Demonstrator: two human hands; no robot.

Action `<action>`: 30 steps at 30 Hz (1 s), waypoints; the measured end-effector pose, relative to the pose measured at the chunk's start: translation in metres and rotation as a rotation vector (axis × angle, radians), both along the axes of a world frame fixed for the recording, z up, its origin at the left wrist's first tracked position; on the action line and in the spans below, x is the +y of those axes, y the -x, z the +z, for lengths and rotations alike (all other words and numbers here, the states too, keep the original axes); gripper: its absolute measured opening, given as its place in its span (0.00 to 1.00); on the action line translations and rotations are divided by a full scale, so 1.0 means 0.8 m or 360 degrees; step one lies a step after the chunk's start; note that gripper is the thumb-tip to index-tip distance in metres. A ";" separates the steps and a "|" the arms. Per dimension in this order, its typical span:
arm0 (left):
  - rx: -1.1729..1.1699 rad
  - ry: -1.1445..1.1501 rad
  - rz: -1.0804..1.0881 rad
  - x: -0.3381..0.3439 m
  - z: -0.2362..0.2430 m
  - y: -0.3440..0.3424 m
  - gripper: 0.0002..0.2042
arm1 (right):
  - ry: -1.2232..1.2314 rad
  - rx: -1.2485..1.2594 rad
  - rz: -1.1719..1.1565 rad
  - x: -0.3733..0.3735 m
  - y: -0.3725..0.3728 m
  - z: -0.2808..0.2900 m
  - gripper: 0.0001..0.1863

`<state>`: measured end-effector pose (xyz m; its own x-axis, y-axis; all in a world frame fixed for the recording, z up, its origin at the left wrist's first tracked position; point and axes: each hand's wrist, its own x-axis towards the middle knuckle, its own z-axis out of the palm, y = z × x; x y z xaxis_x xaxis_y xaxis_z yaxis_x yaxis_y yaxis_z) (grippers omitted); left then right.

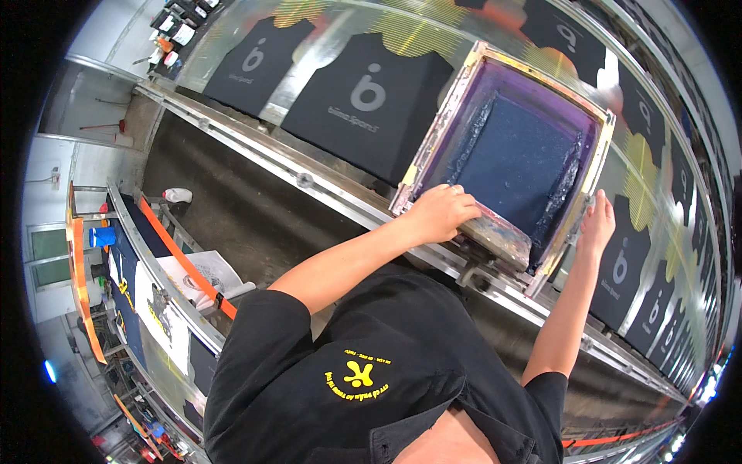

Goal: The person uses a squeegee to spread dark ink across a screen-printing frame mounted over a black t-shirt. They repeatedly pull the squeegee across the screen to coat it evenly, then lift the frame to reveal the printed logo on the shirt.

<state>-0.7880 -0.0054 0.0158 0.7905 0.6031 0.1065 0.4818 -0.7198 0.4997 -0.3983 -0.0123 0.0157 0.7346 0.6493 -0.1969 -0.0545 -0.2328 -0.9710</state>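
Observation:
A screen-printing frame [448, 104] with a wooden, paint-stained rim lies slanted over the long printing table in front of me. Its mesh is covered with dark blue ink [525, 158], heaped in thick ridges along the left and right sides. A wide, ink-smeared squeegee [501, 236] rests inside along the near side. My left hand [442, 213] is closed on the squeegee's left end, at the frame's near left corner. At the right rim, my right hand [598, 226] has its fingers curled against the frame's outer side; their undersides are hidden.
Black printed shirt pieces [367, 108] lie flat along the table, left and right of the frame. A metal rail [305, 182] runs along the table's near edge. Behind on the left stand another table with an orange strip [178, 251], a white bottle [178, 196] and ink containers [174, 31].

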 end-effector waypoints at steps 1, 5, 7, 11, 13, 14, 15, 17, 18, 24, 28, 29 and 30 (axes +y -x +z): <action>-0.0009 0.0023 0.0042 0.011 -0.002 0.021 0.25 | -0.0044 0.0020 0.0002 0.014 0.027 -0.014 0.18; 0.0041 0.0193 0.0092 0.080 0.006 0.146 0.25 | -0.0092 0.0061 -0.0033 0.077 0.170 -0.065 0.14; 0.0214 0.0249 0.0148 0.114 0.012 0.207 0.24 | -0.0105 -0.0009 -0.0045 0.105 0.240 -0.093 0.12; 0.0273 0.0236 0.0231 0.162 0.017 0.325 0.24 | 0.0001 0.0178 0.0015 0.145 0.368 -0.096 0.13; 0.0312 0.0217 0.0220 0.174 0.024 0.356 0.24 | 0.0001 0.0194 0.0074 0.160 0.393 -0.105 0.14; 0.0297 0.0152 0.0157 0.181 0.019 0.372 0.24 | 0.0046 0.0008 0.0069 0.170 0.404 -0.119 0.14; 0.0280 0.0088 0.0094 0.185 0.008 0.387 0.24 | 0.0095 -0.0178 0.0064 0.178 0.413 -0.134 0.15; 0.0380 0.0132 0.0000 0.208 0.011 0.397 0.23 | 0.0257 -0.0393 0.0083 0.192 0.433 -0.131 0.16; 0.0503 0.0237 -0.0046 0.226 0.011 0.394 0.22 | 0.0371 -0.0417 0.0093 0.195 0.436 -0.128 0.16; 0.0540 0.0300 -0.0091 0.379 0.030 0.323 0.11 | 0.0602 -0.0627 0.0143 0.192 0.443 -0.109 0.19; 0.0565 0.0048 -0.0125 0.500 0.026 0.272 0.14 | 0.0557 -0.0384 0.0166 0.193 0.449 -0.116 0.21; 0.0573 0.0003 -0.0146 0.524 0.022 0.258 0.14 | 0.0492 -0.0304 0.0146 0.192 0.449 -0.111 0.22; 0.0577 -0.0026 -0.0200 0.544 0.019 0.245 0.14 | 0.0555 -0.0296 0.0180 0.189 0.444 -0.109 0.24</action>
<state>-0.9842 0.4298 0.0314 0.8463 0.4998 -0.1845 0.5327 -0.7909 0.3011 -0.7536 0.1389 -0.0715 0.7065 0.6456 -0.2899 0.1593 -0.5442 -0.8237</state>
